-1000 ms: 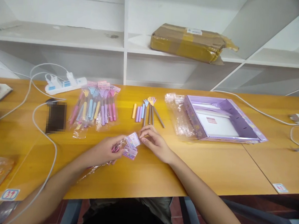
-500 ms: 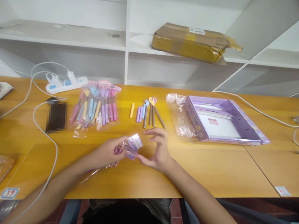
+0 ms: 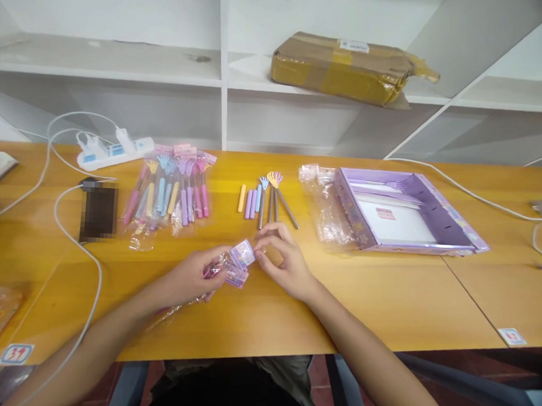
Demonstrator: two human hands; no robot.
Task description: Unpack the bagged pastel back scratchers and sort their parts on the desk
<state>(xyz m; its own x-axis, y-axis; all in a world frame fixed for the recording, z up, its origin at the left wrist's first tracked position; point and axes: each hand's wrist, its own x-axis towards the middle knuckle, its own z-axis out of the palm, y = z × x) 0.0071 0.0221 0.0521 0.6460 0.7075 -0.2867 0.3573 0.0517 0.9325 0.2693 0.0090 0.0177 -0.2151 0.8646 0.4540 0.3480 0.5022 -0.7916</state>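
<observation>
My left hand (image 3: 199, 279) is closed around clear plastic packages with pink items inside; their purple printed labels (image 3: 241, 254) stick out to the right. My right hand (image 3: 286, 262) pinches the edge of the upper label between thumb and fingers. Beyond my hands lie metal rods with hand-shaped heads (image 3: 271, 198) in blue, yellow and purple. Beside them are a yellow handle (image 3: 242, 198), purple handles (image 3: 251, 203) and a blue one. Farther left, several bagged back scratchers (image 3: 173, 191) with coloured handles lie in a group.
An open purple box (image 3: 434, 243) stands at the right, with crumpled clear plastic (image 3: 325, 209) beside it. A white power strip (image 3: 115, 154), cables and a dark pixelated object (image 3: 99, 212) are at the left. A taped carton (image 3: 343, 69) rests on the shelf.
My right hand has closed from a spread pose and moved slightly left and up, onto the label's edge. My left hand still grips the packages. The view has shifted a little.
</observation>
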